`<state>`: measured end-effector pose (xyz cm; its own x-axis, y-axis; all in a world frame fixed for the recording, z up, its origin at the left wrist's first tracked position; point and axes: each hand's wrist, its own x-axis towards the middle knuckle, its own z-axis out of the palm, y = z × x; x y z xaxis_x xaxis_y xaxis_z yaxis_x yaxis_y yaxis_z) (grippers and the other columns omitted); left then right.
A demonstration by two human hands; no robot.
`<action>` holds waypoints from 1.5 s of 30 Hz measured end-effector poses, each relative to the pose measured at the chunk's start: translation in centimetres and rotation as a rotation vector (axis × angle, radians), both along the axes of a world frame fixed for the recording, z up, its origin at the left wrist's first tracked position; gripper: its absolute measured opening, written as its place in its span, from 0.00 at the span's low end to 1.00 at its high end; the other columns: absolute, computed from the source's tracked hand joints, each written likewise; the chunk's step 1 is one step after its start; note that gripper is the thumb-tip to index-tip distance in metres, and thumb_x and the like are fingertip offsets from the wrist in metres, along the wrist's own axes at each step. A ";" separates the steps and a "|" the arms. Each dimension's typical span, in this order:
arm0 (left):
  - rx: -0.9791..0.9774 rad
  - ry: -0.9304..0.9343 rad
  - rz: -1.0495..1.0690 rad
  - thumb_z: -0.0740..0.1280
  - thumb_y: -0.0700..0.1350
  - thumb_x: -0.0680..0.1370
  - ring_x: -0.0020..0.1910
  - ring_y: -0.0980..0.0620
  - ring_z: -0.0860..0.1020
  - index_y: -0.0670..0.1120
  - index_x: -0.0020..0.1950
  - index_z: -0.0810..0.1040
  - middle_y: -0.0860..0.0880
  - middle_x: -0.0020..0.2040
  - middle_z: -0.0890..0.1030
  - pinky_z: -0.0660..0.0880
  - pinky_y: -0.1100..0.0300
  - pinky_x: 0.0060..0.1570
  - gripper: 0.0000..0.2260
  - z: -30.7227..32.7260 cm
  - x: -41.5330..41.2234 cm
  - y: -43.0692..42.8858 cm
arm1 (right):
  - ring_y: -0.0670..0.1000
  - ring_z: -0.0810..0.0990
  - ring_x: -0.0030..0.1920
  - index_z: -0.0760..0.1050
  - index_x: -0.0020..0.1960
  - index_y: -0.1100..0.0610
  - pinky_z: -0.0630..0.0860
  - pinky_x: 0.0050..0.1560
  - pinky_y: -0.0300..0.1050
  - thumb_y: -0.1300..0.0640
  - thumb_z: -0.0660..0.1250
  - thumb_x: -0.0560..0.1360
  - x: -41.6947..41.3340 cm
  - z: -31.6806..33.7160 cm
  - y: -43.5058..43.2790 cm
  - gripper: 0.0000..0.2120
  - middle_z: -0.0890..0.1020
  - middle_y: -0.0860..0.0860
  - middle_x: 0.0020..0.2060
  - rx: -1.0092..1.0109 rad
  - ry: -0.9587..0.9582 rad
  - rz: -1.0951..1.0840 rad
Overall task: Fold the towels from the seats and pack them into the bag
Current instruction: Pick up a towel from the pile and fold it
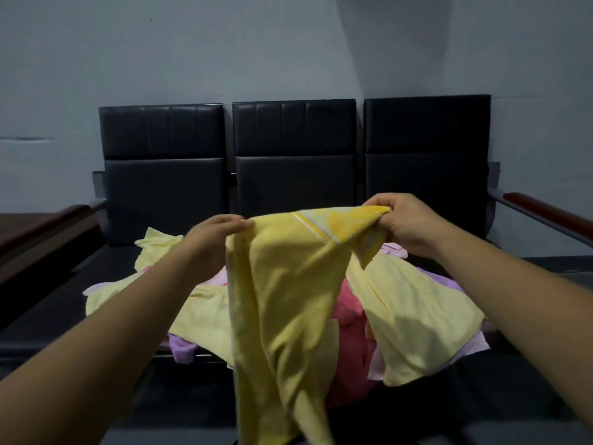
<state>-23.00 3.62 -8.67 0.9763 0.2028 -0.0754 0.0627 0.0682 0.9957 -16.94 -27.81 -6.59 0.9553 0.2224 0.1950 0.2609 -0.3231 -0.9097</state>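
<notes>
A yellow towel (282, 300) hangs in front of me, lifted above the seats. My right hand (404, 220) pinches its upper right corner. My left hand (215, 236) holds the top edge at the left, fingers stretched along it. Below the towel lies a loose pile on the middle seat: more yellow towels (417, 316), a pink one (349, 329) and purple ones (183, 348). No bag is in view.
A row of three black padded seats (293, 175) stands against a grey wall. A brown armrest (545, 207) juts out at the right, and another armrest (41, 220) at the left. The left seat cushion (64, 300) is bare.
</notes>
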 end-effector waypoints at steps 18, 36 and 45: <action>-0.079 -0.154 0.064 0.61 0.26 0.78 0.36 0.52 0.74 0.41 0.46 0.78 0.48 0.36 0.73 0.73 0.60 0.37 0.13 -1.3 -2.8 -0.2 | 0.54 0.83 0.54 0.82 0.61 0.57 0.80 0.48 0.43 0.63 0.76 0.72 -3.7 1.9 1.3 0.17 0.84 0.54 0.54 0.017 -0.003 0.020; 0.731 -0.291 -0.427 0.71 0.54 0.77 0.48 0.55 0.84 0.53 0.53 0.83 0.51 0.47 0.85 0.81 0.60 0.51 0.07 0.9 -5.2 -6.5 | 0.46 0.82 0.45 0.85 0.46 0.51 0.81 0.45 0.40 0.55 0.75 0.75 -7.2 2.2 4.9 0.01 0.84 0.46 0.41 -0.377 -0.264 0.207; 1.303 -0.342 -0.233 0.71 0.55 0.77 0.34 0.56 0.73 0.45 0.46 0.81 0.51 0.36 0.77 0.68 0.67 0.31 0.14 1.8 -4.2 -4.4 | 0.46 0.83 0.42 0.83 0.41 0.49 0.78 0.41 0.38 0.49 0.78 0.71 -5.8 -0.2 2.2 0.06 0.84 0.47 0.39 -0.809 -0.105 0.329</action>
<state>-27.18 -0.74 -6.88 0.9284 -0.2296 0.2921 -0.3165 -0.9006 0.2978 -22.76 -25.60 -6.77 0.8045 0.5912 -0.0580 0.5238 -0.7520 -0.4001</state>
